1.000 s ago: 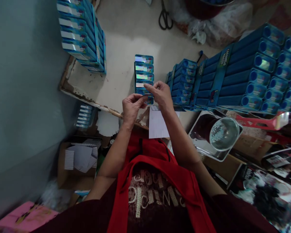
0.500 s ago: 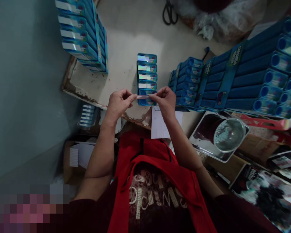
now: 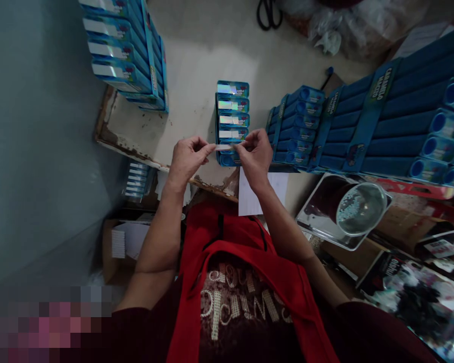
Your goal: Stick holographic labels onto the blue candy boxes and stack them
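Observation:
A short pale strip [image 3: 224, 147], seemingly a label or piece of tape, is stretched between my two hands. My left hand [image 3: 189, 157] pinches its left end and my right hand [image 3: 256, 154] pinches the other. Beneath it lies a row of small blue boxes [image 3: 233, 106] on the table. Several boxes in the row carry shiny whitish strips across their ends; the nearest one [image 3: 230, 160] shows none. The fingers partly cover the lower boxes. Whether the strip touches the box under it, I cannot tell.
Blue box bundles stand on the left [image 3: 124, 55] and in a long stack [image 3: 386, 118] on the right. Scissors [image 3: 269, 15] lie at the back by plastic bags [image 3: 348, 30]. White paper [image 3: 249, 194] overhangs the table edge [image 3: 196, 182]. A cup with pale pellets [image 3: 361, 209] stands right.
The strip, still held at both ends, has shifted slightly up relative to the boxes and looks whiter. The view has moved a little; the boxes stay in place.

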{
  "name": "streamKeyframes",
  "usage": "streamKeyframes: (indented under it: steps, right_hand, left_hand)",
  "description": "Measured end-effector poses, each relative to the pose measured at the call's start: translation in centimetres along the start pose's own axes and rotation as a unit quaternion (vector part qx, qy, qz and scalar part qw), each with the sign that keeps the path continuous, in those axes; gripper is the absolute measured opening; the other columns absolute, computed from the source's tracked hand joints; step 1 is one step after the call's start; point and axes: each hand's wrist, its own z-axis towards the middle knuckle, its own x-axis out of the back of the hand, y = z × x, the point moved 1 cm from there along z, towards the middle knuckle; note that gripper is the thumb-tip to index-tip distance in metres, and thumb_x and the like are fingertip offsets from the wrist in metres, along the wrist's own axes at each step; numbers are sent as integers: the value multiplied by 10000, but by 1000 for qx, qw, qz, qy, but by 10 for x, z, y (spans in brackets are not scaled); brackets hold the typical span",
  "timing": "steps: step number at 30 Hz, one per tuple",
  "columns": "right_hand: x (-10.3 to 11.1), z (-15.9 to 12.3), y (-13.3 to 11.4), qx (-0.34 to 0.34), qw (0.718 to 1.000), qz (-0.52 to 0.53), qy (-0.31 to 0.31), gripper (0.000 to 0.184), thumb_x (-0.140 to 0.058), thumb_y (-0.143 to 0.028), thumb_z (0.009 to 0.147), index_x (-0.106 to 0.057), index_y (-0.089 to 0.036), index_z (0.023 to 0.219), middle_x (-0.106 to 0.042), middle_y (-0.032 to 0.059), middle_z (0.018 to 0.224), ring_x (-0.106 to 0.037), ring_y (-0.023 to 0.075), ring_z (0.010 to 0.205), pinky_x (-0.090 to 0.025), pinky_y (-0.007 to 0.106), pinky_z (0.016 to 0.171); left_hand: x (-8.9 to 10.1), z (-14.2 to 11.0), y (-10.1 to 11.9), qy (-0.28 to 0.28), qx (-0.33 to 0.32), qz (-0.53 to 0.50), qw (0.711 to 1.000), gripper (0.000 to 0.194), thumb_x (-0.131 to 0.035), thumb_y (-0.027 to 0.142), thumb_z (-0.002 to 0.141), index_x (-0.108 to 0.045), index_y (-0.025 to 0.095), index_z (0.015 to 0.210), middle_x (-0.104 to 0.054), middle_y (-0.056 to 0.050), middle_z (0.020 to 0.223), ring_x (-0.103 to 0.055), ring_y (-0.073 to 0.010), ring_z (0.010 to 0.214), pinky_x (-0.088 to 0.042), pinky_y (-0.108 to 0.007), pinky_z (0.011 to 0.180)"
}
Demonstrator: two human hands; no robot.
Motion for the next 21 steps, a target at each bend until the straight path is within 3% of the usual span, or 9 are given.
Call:
streamKeyframes:
  steps: [6, 10, 13, 17, 21]
  right_hand:
    - [7, 2, -15, -61, 997, -42, 16, 296, -742, -239, 858, -532, -282, 1061, -629, -52, 869, -676, 191, 821, -590, 413, 860]
    - [9, 7, 0, -70, 998, -4, -4, 373, -827, -308, 824, -514, -269, 1023, -510, -72, 815, -588, 175, 800, -564, 394, 850]
    - [5, 13, 16, -74, 995, 63, -32, 434, -863, -319, 799, -496, -266, 1024, -464, -76, 831, -548, 163, 799, -549, 373, 837]
    - [6, 21, 24, -74, 991, 97, -61, 446, -853, -279, 802, -486, -271, 1055, -457, -72, 852, -512, 157, 794, -532, 366, 843]
    - [29, 3, 32, -57, 978, 159, -124, 364, -764, -311, 911, -523, -275, 1181, -546, -49, 906, -558, 154, 833, -527, 334, 832]
  left_hand:
    - [-8, 6, -12, -17, 35, -64, 997, 378, -916, 460, 812, -679, 173, 747, -637, 10, 618, -588, -103, 538, -471, -184, 511]
    - [-24, 17, -36, -45, 123, -160, 978, 480, -984, 508, 740, -642, 172, 737, -615, 22, 618, -569, -84, 523, -462, -176, 512]
    - [-40, 27, -54, -32, 173, -226, 958, 585, -1034, 535, 672, -561, 197, 736, -581, 51, 613, -554, -73, 514, -446, -169, 500]
    - [-59, 22, -74, 49, 186, -264, 945, 579, -1011, 528, 714, -526, 224, 799, -539, 88, 608, -468, -56, 475, -352, -168, 455]
    - [-82, -24, -102, 166, 166, -196, 952, 417, -847, 437, 895, -505, 232, 774, -505, 85, 596, -456, -79, 489, -344, -199, 487]
